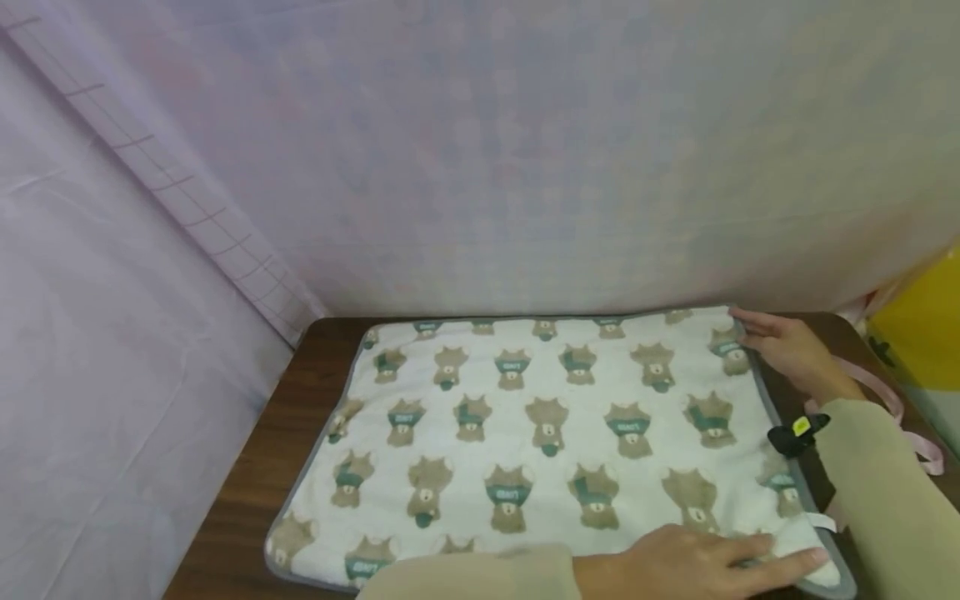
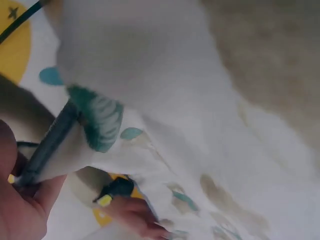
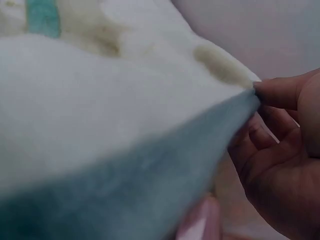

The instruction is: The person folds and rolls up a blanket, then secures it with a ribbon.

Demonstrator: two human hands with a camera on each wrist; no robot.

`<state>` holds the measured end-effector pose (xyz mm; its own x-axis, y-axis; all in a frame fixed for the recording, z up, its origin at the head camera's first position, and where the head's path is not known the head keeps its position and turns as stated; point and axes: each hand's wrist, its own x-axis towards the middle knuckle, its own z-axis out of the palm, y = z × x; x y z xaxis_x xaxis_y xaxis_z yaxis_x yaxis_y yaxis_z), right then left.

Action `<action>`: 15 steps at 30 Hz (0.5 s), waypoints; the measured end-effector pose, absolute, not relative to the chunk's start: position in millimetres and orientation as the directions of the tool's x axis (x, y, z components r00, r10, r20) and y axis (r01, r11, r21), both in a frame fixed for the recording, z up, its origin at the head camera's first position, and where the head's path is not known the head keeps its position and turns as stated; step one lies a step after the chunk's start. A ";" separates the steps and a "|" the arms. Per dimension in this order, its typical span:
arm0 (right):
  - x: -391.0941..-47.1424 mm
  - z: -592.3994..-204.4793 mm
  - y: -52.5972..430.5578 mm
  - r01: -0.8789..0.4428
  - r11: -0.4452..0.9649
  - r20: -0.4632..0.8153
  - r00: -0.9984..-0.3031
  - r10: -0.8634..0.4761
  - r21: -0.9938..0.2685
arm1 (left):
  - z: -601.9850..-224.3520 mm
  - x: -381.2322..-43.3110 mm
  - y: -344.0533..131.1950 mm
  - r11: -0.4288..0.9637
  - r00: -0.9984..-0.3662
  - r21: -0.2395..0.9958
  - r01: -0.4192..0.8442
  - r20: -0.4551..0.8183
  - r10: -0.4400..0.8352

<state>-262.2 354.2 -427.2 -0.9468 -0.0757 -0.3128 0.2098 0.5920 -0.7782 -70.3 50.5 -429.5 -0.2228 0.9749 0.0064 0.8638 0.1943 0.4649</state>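
Observation:
A white fleecy blanket (image 1: 495, 442) printed with brown bears and bound in grey lies spread over the tabletop. At its far right corner my right hand (image 1: 795, 354) pinches the bound edge; the right wrist view shows that corner between thumb and fingers of the right hand (image 3: 280, 145). My left hand (image 1: 678, 562) is at the near right corner, its forearm crossing above the near edge. In the left wrist view, the left hand (image 2: 30, 205) grips the grey binding (image 2: 50, 142) between thumb and fingers, and the cloth lifts in a fold.
The dark brown wooden table (image 1: 240, 492) shows along the left. Pale curtains (image 1: 525, 167) hang behind and to the left. A pink ribbon (image 1: 877, 387) lies on the right, beside a yellow patterned surface (image 1: 918, 325). A black device (image 1: 798, 435) sits on the right wrist.

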 end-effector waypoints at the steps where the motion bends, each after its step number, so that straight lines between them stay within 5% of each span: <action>1: -263.7 -424.5 352.1 0.184 0.612 -0.296 -0.952 -0.085 -0.769 | -428.8 -71.5 44.5 0.196 -0.256 0.462 0.865 0.070 0.964; 7: -269.5 -411.7 345.4 0.160 0.686 -0.291 -0.954 -0.079 -0.710 | -427.7 -75.1 24.4 0.192 -0.393 0.444 0.875 0.420 0.818; 15: -279.6 -410.3 335.6 0.147 0.657 -0.233 -0.971 -0.046 -0.740 | -419.0 -72.6 14.0 0.227 -0.522 0.563 0.795 0.444 0.728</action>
